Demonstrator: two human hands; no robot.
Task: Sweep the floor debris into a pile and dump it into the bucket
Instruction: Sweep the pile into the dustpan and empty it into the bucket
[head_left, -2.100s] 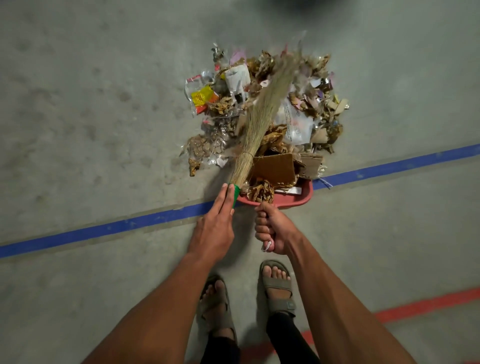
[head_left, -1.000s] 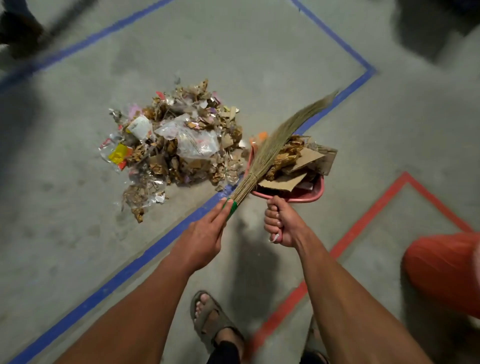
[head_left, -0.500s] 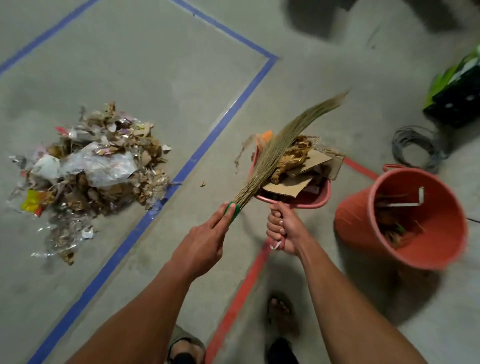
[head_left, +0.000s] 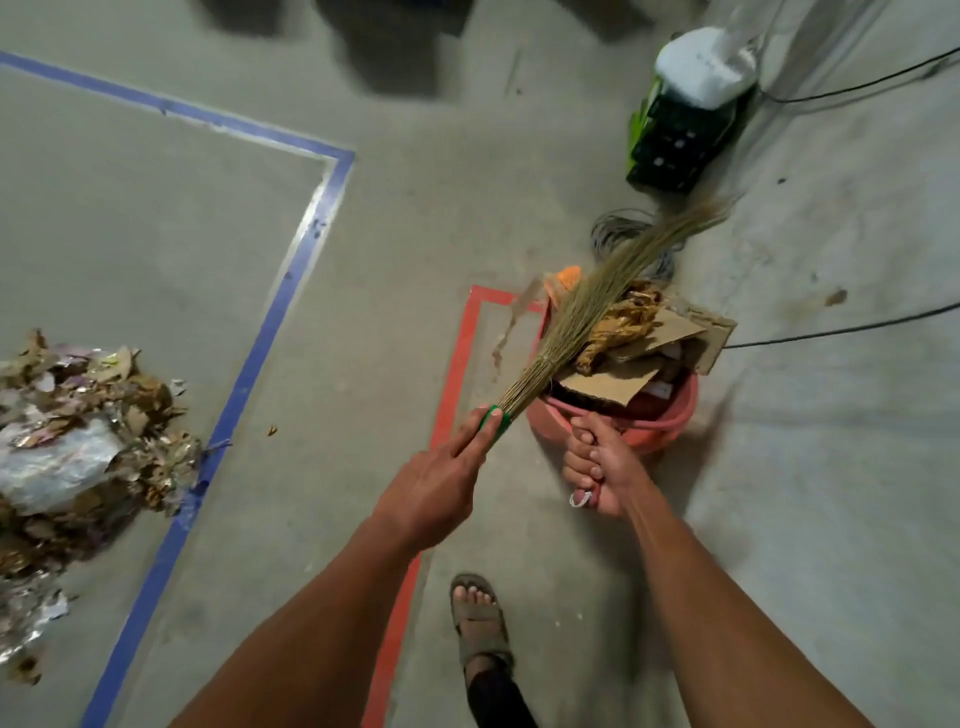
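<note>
Debris pile (head_left: 78, 457) sits on the concrete floor (head_left: 415, 234) at far left, spilling over the blue tape line (head_left: 244, 374), well apart from the orange bucket (head_left: 670, 421) at right-centre near the red tape corner (head_left: 467, 332). Loaded dustpan (head_left: 623, 374), stacked with cardboard and brown scraps, hangs over the bucket mouth; the grass broom (head_left: 587, 317) lies across its load, bristles pointing up-right. Left hand (head_left: 436, 493) has fingers clamped on the broom's green handle end, right hand (head_left: 602, 473) has fingers wrapped round the dustpan handle.
</note>
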